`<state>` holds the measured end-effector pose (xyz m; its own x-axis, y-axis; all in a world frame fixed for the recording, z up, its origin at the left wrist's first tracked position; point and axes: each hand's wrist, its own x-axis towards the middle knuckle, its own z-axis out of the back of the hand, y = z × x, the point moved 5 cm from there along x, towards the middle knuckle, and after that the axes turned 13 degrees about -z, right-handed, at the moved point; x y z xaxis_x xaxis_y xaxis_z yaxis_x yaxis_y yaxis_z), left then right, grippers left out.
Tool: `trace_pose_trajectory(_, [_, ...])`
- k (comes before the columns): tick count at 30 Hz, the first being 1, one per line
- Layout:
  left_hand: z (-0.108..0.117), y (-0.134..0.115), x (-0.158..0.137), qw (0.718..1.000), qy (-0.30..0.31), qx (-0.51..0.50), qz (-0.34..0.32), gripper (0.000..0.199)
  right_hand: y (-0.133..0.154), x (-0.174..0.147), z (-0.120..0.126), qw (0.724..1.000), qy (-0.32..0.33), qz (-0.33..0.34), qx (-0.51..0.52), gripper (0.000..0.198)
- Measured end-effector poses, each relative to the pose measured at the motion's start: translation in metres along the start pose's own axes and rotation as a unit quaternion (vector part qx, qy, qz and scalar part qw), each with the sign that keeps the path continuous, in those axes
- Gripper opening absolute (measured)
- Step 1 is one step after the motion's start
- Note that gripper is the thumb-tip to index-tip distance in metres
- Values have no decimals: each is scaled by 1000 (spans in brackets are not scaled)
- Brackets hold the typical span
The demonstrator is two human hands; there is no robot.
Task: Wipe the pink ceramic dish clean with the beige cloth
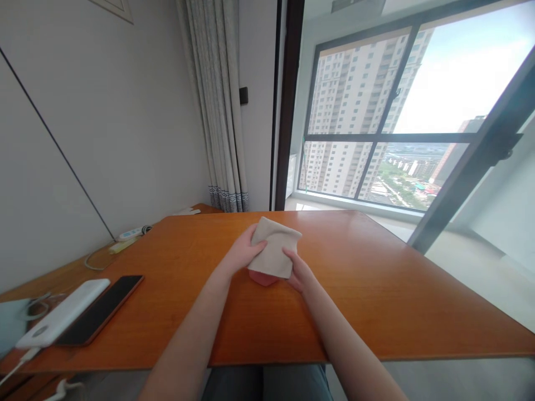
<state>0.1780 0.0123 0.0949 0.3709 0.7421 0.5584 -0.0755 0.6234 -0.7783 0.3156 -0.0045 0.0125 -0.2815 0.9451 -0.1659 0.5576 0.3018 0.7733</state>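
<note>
A flat, squarish piece of beige cloth (275, 245) is held up just over the middle of the table. Whether it is folded or a pouch I cannot tell. My left hand (246, 248) grips its left edge, thumb lying on the top face and fingers behind. At the lower right edge, my right hand (298, 270) pinches it the same way, its fingers mostly hidden underneath. Below the cloth's near edge shows part of a reddish-pink thing (263, 278); the cloth covers the rest, so its kind is unclear.
The wooden table (355, 301) has its near edge at my lap. On the left lie a black phone (102, 309) and a white power bank (64, 312) with a cable. Farther back is a power strip (130, 234). A curtain (221, 111) and window stand beyond.
</note>
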Motion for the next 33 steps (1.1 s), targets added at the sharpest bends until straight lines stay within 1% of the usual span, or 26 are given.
trace_pose_trajectory(1, [-3, 12, -2, 999, -2, -29, 15, 43, 1, 1, 7, 999, -47, 16, -14, 32])
trace_pose_trajectory(2, [-3, 26, -4, 998, -16, -56, 35, 42, 4, 0, 15, 993, -105, 46, -41, 29])
trace_pose_trajectory(3, [-1, 40, -7, 995, -45, -64, 56, 39, 9, -2, 23, 978, -173, 95, -72, 26])
trace_pose_trajectory(4, [2, 54, -11, 993, -83, -47, 73, 35, 15, -8, 30, 950, -246, 160, -105, 25])
trace_pose_trajectory(5, [7, 67, -16, 989, -116, -16, 87, 30, 23, -17, 35, 910, -314, 233, -137, 25])
trace_pose_trajectory(6, [9, 77, -20, 985, -137, 15, 99, 27, 29, -26, 35, 864, -361, 305, -173, 26])
trace_pose_trajectory(7, [10, 86, -25, 983, -143, 35, 110, 25, 34, -35, 32, 818, -382, 371, -217, 28])
trace_pose_trajectory(8, [9, 94, -29, 983, -135, 44, 121, 23, 37, -40, 26, 778, -377, 423, -271, 30])
trace_pose_trajectory(9, [6, 100, -33, 984, -118, 42, 130, 22, 37, -42, 17, 746, -349, 457, -337, 30])
trace_pose_trajectory(10, [2, 104, -35, 985, -97, 35, 138, 22, 34, -41, 8, 720, -305, 467, -412, 30])
trace_pose_trajectory(11, [-1, 107, -38, 986, -79, 30, 145, 21, 29, -36, -1, 701, -257, 456, -485, 28])
trace_pose_trajectory(12, [-5, 109, -40, 986, -64, 28, 150, 21, 22, -30, -8, 687, -215, 428, -547, 26])
trace_pose_trajectory(13, [-7, 110, -41, 986, -55, 29, 153, 20, 15, -24, -13, 679, -183, 388, -595, 24])
trace_pose_trajectory(15, [-10, 112, -43, 986, -51, 42, 155, 17, 2, -14, -18, 673, -144, 311, -656, 22])
trace_pose_trajectory(17, [-11, 112, -45, 985, -55, 61, 150, 17, -6, -10, -22, 659, -121, 269, -692, 18])
trace_pose_trajectory(20, [-12, 111, -48, 985, -64, 81, 137, 20, -10, -12, -27, 623, -88, 255, -734, 9])
trace_pose_trajectory(22, [-11, 110, -50, 985, -69, 85, 134, 20, -11, -14, -27, 604, -78, 255, -751, 16])
trace_pose_trajectory(24, [-11, 108, -49, 985, -73, 81, 132, 19, -12, -13, -23, 594, -74, 248, -762, 26])
trace_pose_trajectory(26, [-11, 104, -47, 986, -80, 68, 132, 18, -15, -10, -19, 593, -71, 243, -764, 32])
trace_pose_trajectory(28, [-13, 99, -45, 986, -92, 54, 131, 23, -15, -7, -16, 606, -84, 252, -750, 34])
trace_pose_trajectory(29, [-16, 97, -45, 985, -101, 39, 134, 27, -14, -6, -15, 615, -102, 260, -737, 33])
trace_pose_trajectory(31, [-25, 94, -48, 979, -116, -43, 161, 39, -13, -5, -14, 625, -153, 276, -714, 27])
trace_pose_trajectory(33, [-38, 93, -52, 957, -127, -165, 203, 52, -13, -5, -14, 620, -194, 287, -704, 19])
